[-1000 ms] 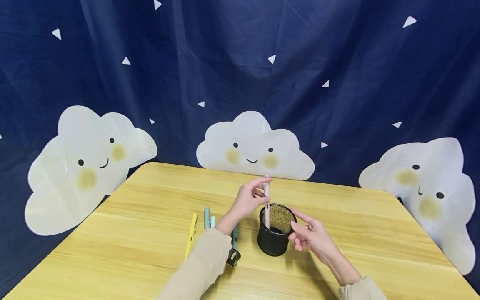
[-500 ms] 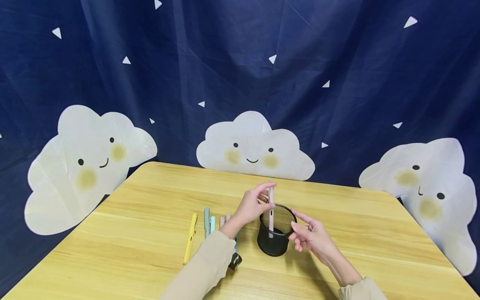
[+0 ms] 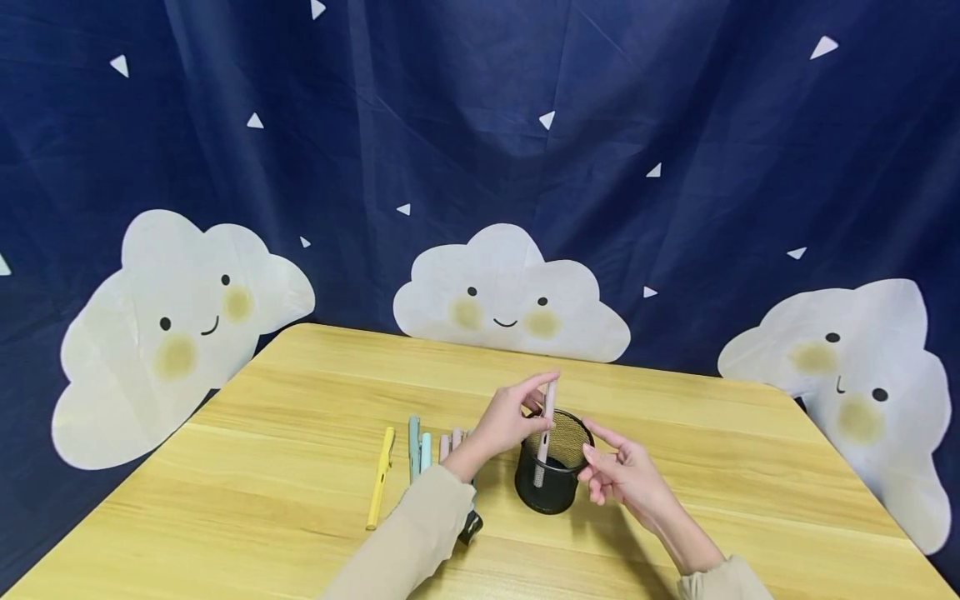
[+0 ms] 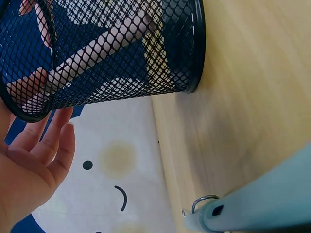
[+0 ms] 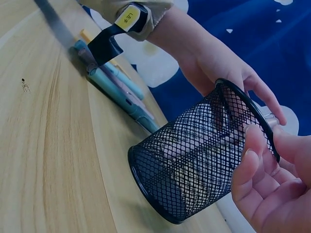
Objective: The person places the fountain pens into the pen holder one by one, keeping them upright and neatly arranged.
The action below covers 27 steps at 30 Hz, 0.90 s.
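A black mesh cup (image 3: 553,483) stands upright on the wooden table (image 3: 300,500). My left hand (image 3: 546,390) pinches the top of a pink pen (image 3: 545,425) between thumb and forefinger. The pen's lower part is inside the cup and leans a little. Through the mesh the pink pen (image 4: 92,53) shows slanting toward the cup's (image 4: 121,53) floor. My right hand (image 3: 600,454) sits just right of the cup with relaxed fingers (image 5: 250,160) at the rim of the cup (image 5: 194,165), gripping nothing.
Several pens lie side by side left of the cup: a yellow pen (image 3: 381,477), a teal pen (image 3: 413,446), a light blue pen (image 3: 426,450) and pink ones (image 3: 450,440). A dark blue curtain with white clouds (image 3: 510,300) hangs behind the table.
My left hand has moved a little right and down, and the pink pen has sunk deeper into the cup and tilted. The right hand has stayed by the rim.
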### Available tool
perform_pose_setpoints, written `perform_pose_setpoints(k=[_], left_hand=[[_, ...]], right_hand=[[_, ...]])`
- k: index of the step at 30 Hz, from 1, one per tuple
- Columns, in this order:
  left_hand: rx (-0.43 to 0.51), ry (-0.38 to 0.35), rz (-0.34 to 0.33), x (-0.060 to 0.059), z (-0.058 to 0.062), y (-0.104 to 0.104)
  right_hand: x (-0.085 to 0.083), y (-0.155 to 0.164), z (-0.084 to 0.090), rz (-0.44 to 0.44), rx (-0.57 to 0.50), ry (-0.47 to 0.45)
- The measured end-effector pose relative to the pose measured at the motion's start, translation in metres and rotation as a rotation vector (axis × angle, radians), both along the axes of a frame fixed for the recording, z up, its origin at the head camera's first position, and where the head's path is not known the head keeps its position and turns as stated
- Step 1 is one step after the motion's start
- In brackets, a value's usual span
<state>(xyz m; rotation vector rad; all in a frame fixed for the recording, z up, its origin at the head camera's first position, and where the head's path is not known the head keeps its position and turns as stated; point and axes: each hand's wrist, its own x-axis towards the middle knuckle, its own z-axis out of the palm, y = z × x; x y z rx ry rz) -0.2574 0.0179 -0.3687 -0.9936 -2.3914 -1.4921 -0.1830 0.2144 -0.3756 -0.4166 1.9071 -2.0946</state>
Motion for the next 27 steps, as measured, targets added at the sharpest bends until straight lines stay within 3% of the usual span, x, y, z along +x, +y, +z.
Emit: perform_pose_setpoints(k=[11, 27], left_hand=[[0.016, 0.026, 0.014, -0.0005, -0.0006, -0.0006], [0.000, -0.021, 0.013, 0.0013, -0.0025, 0.0004]], right_hand=[[0.0008, -0.0005, -0.0001, -0.001, -0.003, -0.003], [0.0013, 0.0002, -0.0007, -0.004, 0.004, -0.013]])
